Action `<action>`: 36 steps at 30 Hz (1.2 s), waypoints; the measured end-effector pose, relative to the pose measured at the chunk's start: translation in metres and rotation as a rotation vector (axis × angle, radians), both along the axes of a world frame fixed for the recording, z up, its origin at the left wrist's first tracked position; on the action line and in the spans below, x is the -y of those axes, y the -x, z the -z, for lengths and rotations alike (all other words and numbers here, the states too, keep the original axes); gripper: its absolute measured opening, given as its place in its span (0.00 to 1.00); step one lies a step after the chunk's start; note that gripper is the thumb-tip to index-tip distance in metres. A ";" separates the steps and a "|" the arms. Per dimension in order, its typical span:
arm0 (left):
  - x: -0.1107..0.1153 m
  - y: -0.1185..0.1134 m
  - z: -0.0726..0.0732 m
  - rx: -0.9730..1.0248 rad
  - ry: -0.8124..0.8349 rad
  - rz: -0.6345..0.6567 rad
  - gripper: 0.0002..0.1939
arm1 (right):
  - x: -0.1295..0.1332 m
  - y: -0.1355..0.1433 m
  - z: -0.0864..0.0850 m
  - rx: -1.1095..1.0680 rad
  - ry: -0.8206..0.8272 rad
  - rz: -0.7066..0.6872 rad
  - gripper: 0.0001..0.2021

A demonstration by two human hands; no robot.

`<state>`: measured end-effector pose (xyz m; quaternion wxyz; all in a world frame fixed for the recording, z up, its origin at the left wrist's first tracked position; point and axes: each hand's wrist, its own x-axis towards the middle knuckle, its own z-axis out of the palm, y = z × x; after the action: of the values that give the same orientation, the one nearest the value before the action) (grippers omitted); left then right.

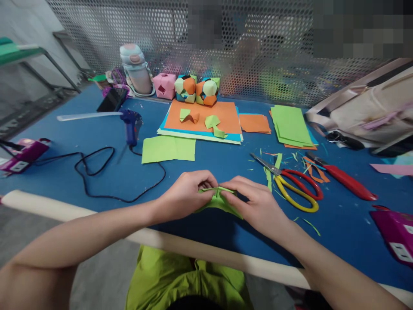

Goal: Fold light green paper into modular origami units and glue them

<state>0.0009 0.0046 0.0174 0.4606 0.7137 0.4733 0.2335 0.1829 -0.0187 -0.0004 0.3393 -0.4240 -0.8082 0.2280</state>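
Observation:
Near the table's front edge, a strip of folded green paper (pixel 222 204) is pinched between my two hands. My left hand (pixel 187 193) grips its left part, thumb in front and fingers curled behind. My right hand (pixel 253 200) pinches it from the right, close to the left thumb. A fold or slit shows at the paper's top, between the thumbs. Beyond my left hand lies a flat green sheet (pixel 169 149) with a crease. To the right of my right hand rest scissors (pixel 290 181) with one red and one yellow handle.
A glue gun (pixel 130 127) and its black cable lie left. Behind are stacked coloured sheets (pixel 203 113) with folded pieces on top, paper cubes (pixel 185 89) and a bottle (pixel 137 71). Right are green sheets (pixel 292 125), a red-handled cutter (pixel 350 178), paper scraps and a bag (pixel 371 103).

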 end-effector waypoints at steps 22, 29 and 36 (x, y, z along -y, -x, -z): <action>-0.021 -0.008 0.006 -0.033 0.226 0.147 0.09 | -0.009 -0.005 0.016 -0.079 -0.058 -0.018 0.07; -0.030 -0.017 0.009 -0.077 0.225 0.214 0.08 | -0.011 -0.008 0.017 0.038 -0.193 -0.077 0.08; -0.022 -0.019 0.023 -0.106 -0.080 0.238 0.08 | -0.010 -0.011 0.018 0.101 -0.244 -0.097 0.09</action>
<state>0.0203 0.0270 -0.0051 0.4305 0.7939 0.3992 0.1579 0.1934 -0.0088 -0.0185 0.3358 -0.3512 -0.8654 0.1227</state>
